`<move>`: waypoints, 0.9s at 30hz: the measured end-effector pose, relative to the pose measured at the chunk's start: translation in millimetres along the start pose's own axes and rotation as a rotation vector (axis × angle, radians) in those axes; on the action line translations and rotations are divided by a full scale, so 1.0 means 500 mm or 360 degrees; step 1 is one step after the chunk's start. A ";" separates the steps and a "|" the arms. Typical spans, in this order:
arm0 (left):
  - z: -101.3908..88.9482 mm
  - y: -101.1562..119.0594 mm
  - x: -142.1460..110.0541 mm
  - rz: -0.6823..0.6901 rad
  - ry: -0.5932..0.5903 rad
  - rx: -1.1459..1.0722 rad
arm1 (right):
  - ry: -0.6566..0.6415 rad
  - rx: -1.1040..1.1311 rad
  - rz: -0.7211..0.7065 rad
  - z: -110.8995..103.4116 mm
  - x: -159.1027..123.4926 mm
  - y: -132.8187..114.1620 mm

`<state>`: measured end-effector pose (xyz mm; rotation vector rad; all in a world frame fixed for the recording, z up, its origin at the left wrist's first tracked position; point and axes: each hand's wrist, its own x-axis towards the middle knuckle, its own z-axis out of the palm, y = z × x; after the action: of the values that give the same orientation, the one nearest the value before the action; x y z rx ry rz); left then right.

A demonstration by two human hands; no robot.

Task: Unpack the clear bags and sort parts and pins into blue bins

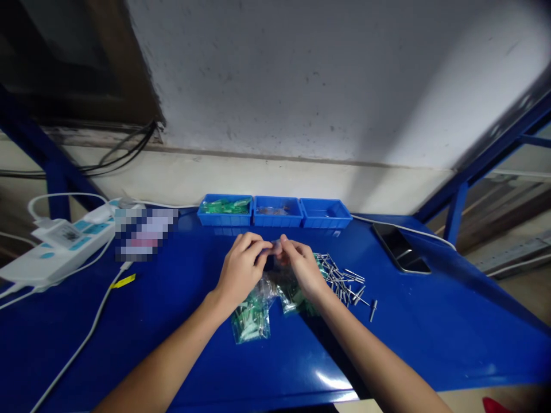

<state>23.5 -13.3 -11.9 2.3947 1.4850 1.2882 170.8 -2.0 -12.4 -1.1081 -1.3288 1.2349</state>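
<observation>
My left hand and my right hand meet above the blue table, fingertips pinched together on a small clear plastic bag. What is inside the bag is too small to make out. Under my wrists lie clear bags of green parts, one by the left wrist, another below the right hand. A loose heap of metal rivets spreads just right of my right hand.
Three blue bins stand at the back: the left one holds green parts, the middle one small clear bags, the right one looks empty. A phone lies at right. A white power strip and cables sit at left.
</observation>
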 end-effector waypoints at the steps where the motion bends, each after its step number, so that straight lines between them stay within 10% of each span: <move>1: 0.001 0.002 -0.001 0.0068 -0.0032 0.0020 | -0.0007 0.0052 0.0041 -0.002 0.002 0.000; 7: 0.006 0.003 -0.003 0.0036 -0.0248 -0.0028 | 0.0382 0.0028 -0.0107 -0.028 0.017 -0.012; 16: 0.015 0.010 -0.012 -0.0127 -0.0689 0.0153 | 0.1423 -0.0456 -0.1606 -0.090 0.027 -0.151; 22: 0.018 0.001 -0.009 -0.0092 -0.0742 0.0231 | 0.0421 -0.1691 -0.1113 -0.076 0.088 -0.072; 27: -0.008 0.016 -0.002 -0.0079 -0.0503 0.0085 | -0.0317 -0.1749 -0.0711 -0.071 0.035 0.003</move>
<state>26.4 -19.6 -6.5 2.4338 1.4889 0.8206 204.4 19.3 -12.4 -1.2842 -2.3608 0.2121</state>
